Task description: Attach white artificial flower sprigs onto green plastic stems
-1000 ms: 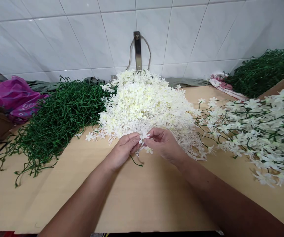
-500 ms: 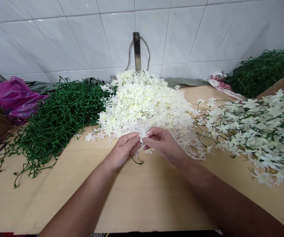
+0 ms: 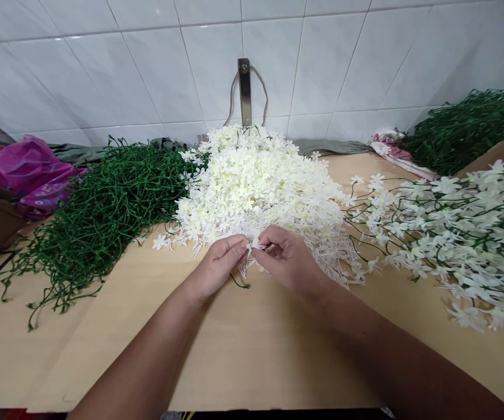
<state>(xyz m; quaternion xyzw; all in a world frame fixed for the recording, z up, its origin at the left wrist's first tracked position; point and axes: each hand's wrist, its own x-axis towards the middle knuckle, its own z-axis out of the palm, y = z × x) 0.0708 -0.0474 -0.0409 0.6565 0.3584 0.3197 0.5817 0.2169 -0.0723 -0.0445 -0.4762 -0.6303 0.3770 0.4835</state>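
My left hand [image 3: 220,262] is closed in a pinch on a green artificial stem [image 3: 240,284], whose curved end pokes out below the fingers. Opposite it, my right hand [image 3: 290,259] pinches a white artificial flower [image 3: 254,245] between thumb and forefinger. The fingertips of both hands nearly meet at this flower; the exact join of stem and bloom is hidden by them. Right behind the hands rises a big heap of loose white flowers [image 3: 256,175], their thin white stalks spread along its front edge.
To the left lies a pile of green stems [image 3: 112,198], with a purple plastic bag [image 3: 33,169] beyond. Stemmed white flowers [image 3: 448,227] spread over the right side of the cardboard-covered table [image 3: 243,356]. More green stems [image 3: 475,128] sit back right. A metal bracket [image 3: 245,93] is on the tiled wall.
My right-hand fingers have shifted slightly on the white flower, which now sits closer to the left fingertips. The left hand keeps its pinch; the view has moved a little.
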